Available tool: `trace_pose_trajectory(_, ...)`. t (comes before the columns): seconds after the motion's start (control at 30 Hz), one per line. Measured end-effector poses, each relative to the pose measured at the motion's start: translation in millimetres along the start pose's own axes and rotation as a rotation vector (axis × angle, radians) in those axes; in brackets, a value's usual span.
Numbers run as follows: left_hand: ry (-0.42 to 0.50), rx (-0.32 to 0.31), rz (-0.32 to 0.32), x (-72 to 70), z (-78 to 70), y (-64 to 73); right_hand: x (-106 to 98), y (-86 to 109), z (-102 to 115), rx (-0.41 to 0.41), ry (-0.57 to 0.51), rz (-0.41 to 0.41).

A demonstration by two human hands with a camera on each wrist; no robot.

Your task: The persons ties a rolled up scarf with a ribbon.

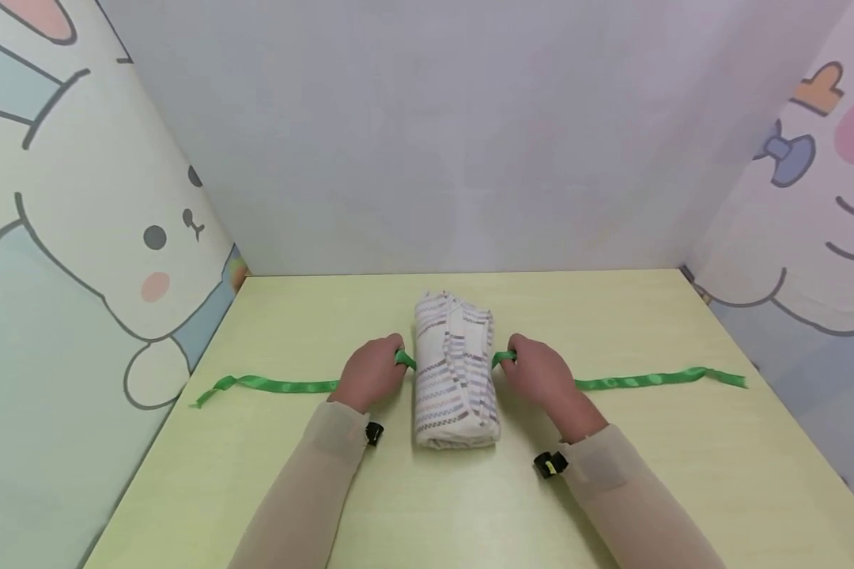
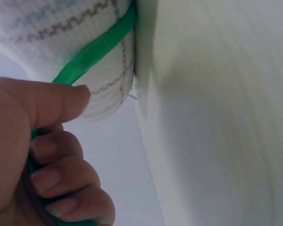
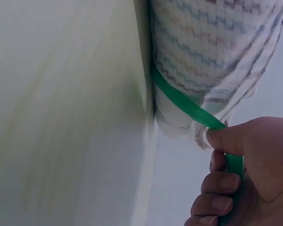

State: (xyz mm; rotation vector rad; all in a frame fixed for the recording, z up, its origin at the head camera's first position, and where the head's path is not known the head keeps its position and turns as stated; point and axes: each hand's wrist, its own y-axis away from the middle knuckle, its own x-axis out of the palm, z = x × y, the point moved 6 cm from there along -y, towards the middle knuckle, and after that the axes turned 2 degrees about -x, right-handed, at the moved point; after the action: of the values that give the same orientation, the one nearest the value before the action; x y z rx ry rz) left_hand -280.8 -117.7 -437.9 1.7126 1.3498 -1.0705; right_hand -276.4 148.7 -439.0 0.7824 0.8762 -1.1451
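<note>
A rolled white cloth with brown and blue-grey striped patterns lies lengthwise on the table in the head view. A green ribbon passes underneath it, its two ends stretching out to the left and right. On the cloth's left side my left hand pinches the ribbon, thumb over curled fingers. My right hand grips it the same way on the right side. Both wrist views show the ribbon running from each hand up against the cloth's side and down to the table; the stretch under the roll is hidden.
The pale yellow-green table ends at a plain whitish back wall. Cartoon-printed panels stand along the left and right sides. A small black device hangs at each sleeve cuff.
</note>
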Motion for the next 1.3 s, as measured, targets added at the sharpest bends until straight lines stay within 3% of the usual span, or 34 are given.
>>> trace_pose_trajectory(0.13, 0.031, -0.018, -0.031, -3.8, -3.5, -0.5, -4, -1.2, 2, -0.01, -0.018, -0.028)
trace_pose_trajectory(0.4, 0.118, -0.02, -0.049, 0.2, -16.6, -4.3, 4, -6.9, 3, 0.018, -0.233, -0.08)
trace_pose_trajectory(0.57, 0.117, -0.009, -0.106, -0.8, -22.2, -5.6, 7, -8.0, 11, 0.017, -0.303, -0.09)
trace_pose_trajectory(0.7, 0.051, 0.005, -0.159, -6.7, -23.4, -7.0, 9, -8.1, 17, 0.037, -0.341, -0.095)
trace_pose_trajectory(0.8, -0.056, 0.009, -0.198, -13.5, -21.5, -7.4, 10, -8.7, 20, 0.045, -0.372, -0.093)
trace_pose_trajectory(0.9, -0.169, 0.03, -0.21, -19.1, -19.4, -8.0, 11, -8.9, 23, 0.052, -0.403, -0.093)
trace_pose_trajectory(1.0, -0.223, 0.049, -0.206, -23.4, -17.5, -8.3, 11, -8.1, 24, 0.055, -0.42, -0.093)
trace_pose_trajectory(1.13, -0.166, 0.054, -0.228, -28.5, -16.5, -6.8, 9, -6.7, 26, 0.06, -0.432, -0.098)
trace_pose_trajectory(1.3, 0.057, 0.017, -0.241, -24.4, -13.5, -7.0, 6, -5.8, 30, 0.053, -0.445, -0.127)
